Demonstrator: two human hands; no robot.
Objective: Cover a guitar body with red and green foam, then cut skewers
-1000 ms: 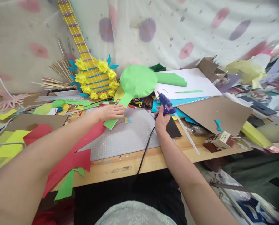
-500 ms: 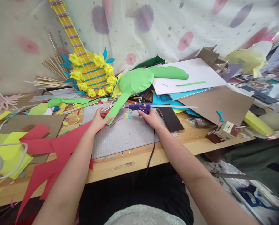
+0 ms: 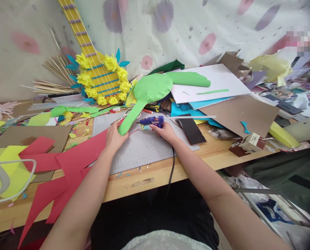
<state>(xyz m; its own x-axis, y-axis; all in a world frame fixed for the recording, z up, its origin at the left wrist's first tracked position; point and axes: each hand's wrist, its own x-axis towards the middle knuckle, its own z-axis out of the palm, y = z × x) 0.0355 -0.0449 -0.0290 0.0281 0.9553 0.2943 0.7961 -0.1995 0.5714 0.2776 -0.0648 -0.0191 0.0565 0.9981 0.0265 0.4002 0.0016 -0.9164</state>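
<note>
A light green paper racket shape [image 3: 153, 87], with a round head and a narrow handle, slants over the grey cutting mat [image 3: 144, 151]. My left hand [image 3: 115, 136] is closed round the lower end of its handle. In my right hand [image 3: 165, 131] is a blue glue gun [image 3: 152, 121], its nozzle pointing left toward the handle. A long glue stick [image 3: 196, 117] juts out of the gun's back, and a black cord [image 3: 172, 170] hangs down over the table edge. Red paper [image 3: 74, 159] lies under and beside my left forearm.
Behind stands a yellow paper guitar [image 3: 103, 81] ringed with paper flowers. A phone [image 3: 191, 129] lies right of the mat. White board [image 3: 214, 83], brown cardboard [image 3: 243, 114] and a small carton [image 3: 247, 144] are further right. Wooden sticks [image 3: 54, 86] and paper scraps lie left.
My left hand has turned and wrapped further round the handle's end, which has rolled narrower. The glue gun has shifted slightly left, closer to the handle. The view has moved a little.
</note>
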